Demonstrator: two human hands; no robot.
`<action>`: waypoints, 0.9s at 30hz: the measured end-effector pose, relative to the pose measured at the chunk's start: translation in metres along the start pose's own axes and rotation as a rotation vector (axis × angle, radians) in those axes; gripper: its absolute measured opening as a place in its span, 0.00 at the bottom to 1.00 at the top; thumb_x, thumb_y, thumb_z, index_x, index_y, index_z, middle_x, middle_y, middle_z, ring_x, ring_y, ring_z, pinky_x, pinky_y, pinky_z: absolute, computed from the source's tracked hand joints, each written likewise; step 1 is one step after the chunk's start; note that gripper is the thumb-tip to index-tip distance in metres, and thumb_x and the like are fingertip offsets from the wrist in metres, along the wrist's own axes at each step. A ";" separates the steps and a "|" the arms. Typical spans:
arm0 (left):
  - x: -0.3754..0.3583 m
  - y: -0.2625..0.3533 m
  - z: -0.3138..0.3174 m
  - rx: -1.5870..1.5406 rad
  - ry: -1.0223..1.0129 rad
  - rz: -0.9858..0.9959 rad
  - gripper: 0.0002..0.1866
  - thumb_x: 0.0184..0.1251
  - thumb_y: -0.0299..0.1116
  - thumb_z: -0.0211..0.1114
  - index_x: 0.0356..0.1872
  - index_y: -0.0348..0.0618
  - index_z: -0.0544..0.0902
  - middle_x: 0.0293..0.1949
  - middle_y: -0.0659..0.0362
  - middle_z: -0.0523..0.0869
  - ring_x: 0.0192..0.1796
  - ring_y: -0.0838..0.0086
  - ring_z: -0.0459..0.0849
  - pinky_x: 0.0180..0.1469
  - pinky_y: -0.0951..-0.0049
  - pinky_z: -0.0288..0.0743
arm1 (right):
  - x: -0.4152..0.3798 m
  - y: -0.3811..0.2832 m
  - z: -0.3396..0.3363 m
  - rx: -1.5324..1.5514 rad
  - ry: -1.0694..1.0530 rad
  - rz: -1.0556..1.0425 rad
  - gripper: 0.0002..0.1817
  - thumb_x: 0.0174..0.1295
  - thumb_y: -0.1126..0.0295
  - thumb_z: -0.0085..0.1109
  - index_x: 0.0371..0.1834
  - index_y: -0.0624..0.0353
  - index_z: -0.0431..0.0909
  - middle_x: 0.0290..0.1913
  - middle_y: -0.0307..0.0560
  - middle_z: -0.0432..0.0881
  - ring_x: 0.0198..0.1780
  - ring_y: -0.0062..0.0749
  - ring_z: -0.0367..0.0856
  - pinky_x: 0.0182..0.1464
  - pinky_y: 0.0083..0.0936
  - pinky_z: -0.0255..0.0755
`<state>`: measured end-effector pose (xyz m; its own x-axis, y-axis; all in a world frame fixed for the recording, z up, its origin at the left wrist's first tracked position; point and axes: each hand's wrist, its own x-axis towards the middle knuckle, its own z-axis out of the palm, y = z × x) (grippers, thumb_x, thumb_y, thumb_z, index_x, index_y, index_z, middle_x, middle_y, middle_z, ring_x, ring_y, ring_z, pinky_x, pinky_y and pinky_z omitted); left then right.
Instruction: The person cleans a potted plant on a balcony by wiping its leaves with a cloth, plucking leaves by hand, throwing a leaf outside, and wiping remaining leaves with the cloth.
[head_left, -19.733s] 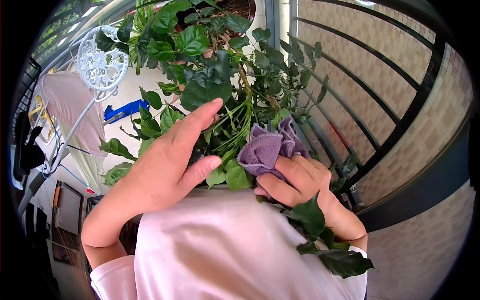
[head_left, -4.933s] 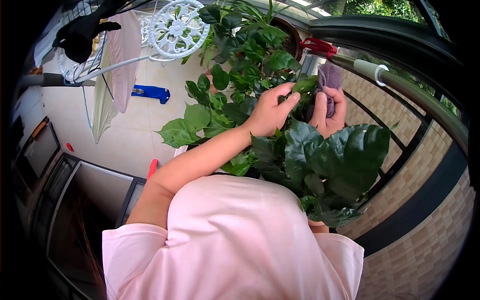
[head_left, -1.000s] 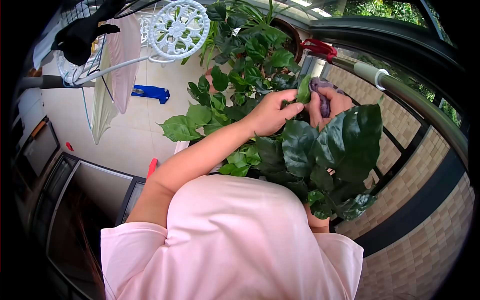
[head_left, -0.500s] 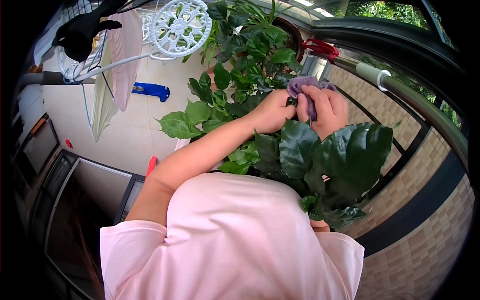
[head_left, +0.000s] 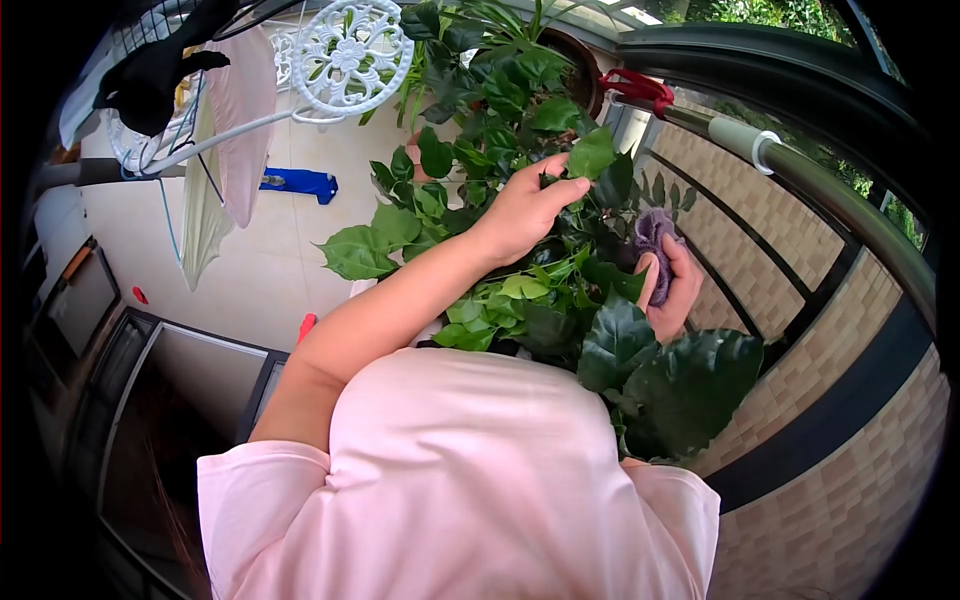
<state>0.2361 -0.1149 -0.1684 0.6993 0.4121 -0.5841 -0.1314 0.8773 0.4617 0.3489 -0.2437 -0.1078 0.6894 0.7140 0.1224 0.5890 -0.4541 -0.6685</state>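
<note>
My left hand (head_left: 528, 208) reaches in among the foliage of a tall leafy plant (head_left: 530, 270). Its thumb and forefinger are at the lower edge of a bright green leaf (head_left: 592, 154), with the forefinger partly behind it. On the right, lower down, my right hand (head_left: 675, 292) grips a bunched purple-grey cloth (head_left: 654, 240), which sticks up above the fingers. Large dark glossy leaves (head_left: 697, 385) hang just below that hand and cover its wrist and forearm.
To the right runs a metal rail (head_left: 830, 190) with a red tie (head_left: 645, 90), before a tiled wall (head_left: 740, 230). A white ornate metal stand (head_left: 354, 55) and hanging clothes (head_left: 240, 130) are at upper left. A brown pot (head_left: 592, 75) stands at the back.
My hands have come apart. The right hand moved down with the cloth, and the left hand shifted slightly left and up to a bright leaf. The big dark leaves have dropped lower.
</note>
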 end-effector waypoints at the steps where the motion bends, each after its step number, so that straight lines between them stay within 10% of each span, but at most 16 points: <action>1: 0.001 0.000 0.000 -0.003 0.001 -0.004 0.16 0.69 0.29 0.57 0.56 0.37 0.74 0.52 0.62 0.79 0.53 0.81 0.74 0.60 0.77 0.63 | 0.005 0.008 -0.007 -0.050 -0.104 -0.143 0.18 0.53 0.78 0.63 0.49 0.64 0.76 0.45 0.54 0.76 0.46 0.40 0.76 0.51 0.29 0.68; 6: -0.004 0.010 0.009 0.227 0.025 -0.010 0.15 0.67 0.28 0.57 0.53 0.36 0.76 0.50 0.62 0.81 0.50 0.80 0.76 0.57 0.76 0.66 | 0.016 -0.019 0.001 -0.167 -0.050 -0.337 0.22 0.47 0.70 0.72 0.48 0.56 0.80 0.29 0.42 0.74 0.29 0.34 0.72 0.33 0.26 0.68; 17: -0.004 0.014 0.011 0.414 -0.090 0.161 0.15 0.67 0.27 0.57 0.52 0.36 0.79 0.48 0.62 0.82 0.51 0.81 0.76 0.57 0.78 0.67 | 0.031 -0.028 0.027 -0.305 0.014 0.014 0.16 0.50 0.72 0.67 0.44 0.47 0.83 0.36 0.42 0.75 0.38 0.38 0.76 0.38 0.31 0.73; 27: -0.007 0.016 0.010 0.448 -0.103 0.208 0.22 0.59 0.35 0.68 0.54 0.39 0.76 0.49 0.61 0.82 0.51 0.78 0.76 0.58 0.75 0.65 | 0.040 -0.015 0.019 0.822 -0.013 0.681 0.17 0.70 0.65 0.48 0.56 0.64 0.73 0.47 0.43 0.77 0.46 0.25 0.76 0.50 0.24 0.70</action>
<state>0.2360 -0.1058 -0.1501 0.7593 0.5203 -0.3909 0.0234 0.5784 0.8154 0.3593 -0.1977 -0.1069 0.7586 0.4531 -0.4681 -0.3873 -0.2642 -0.8833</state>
